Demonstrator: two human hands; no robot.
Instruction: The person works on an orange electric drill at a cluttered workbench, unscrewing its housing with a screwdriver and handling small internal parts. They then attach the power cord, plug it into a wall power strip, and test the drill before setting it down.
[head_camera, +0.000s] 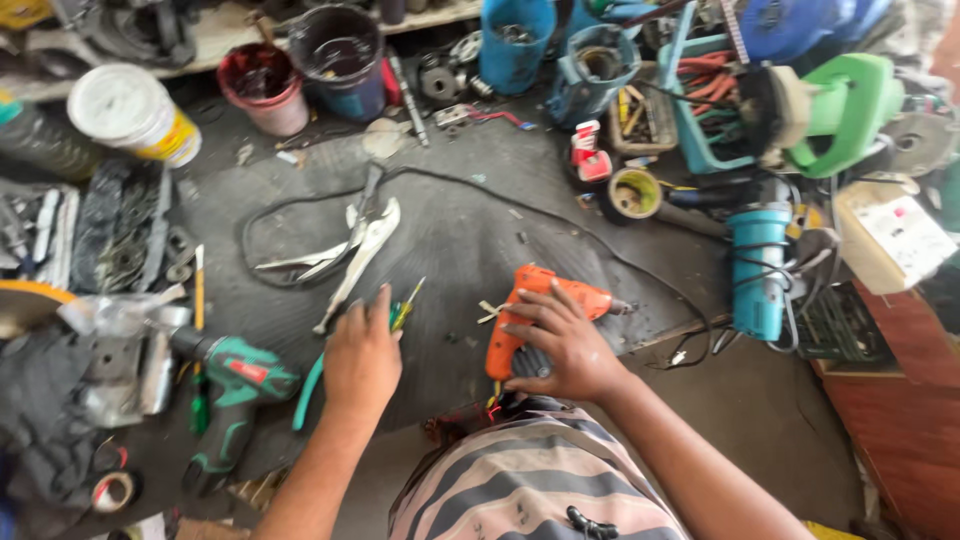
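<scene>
On mat: right hand (560, 345) grips orange glue gun (535, 305).

glue gun (535, 300): grip and trigger covered by right hand (562, 350)
screwdriver (403, 309): handle hidden under left hand (362, 358), only tip showing
tape roll (112, 491): blurred near lower edge
green grinder (840, 110): disc hidden among clutter
</scene>
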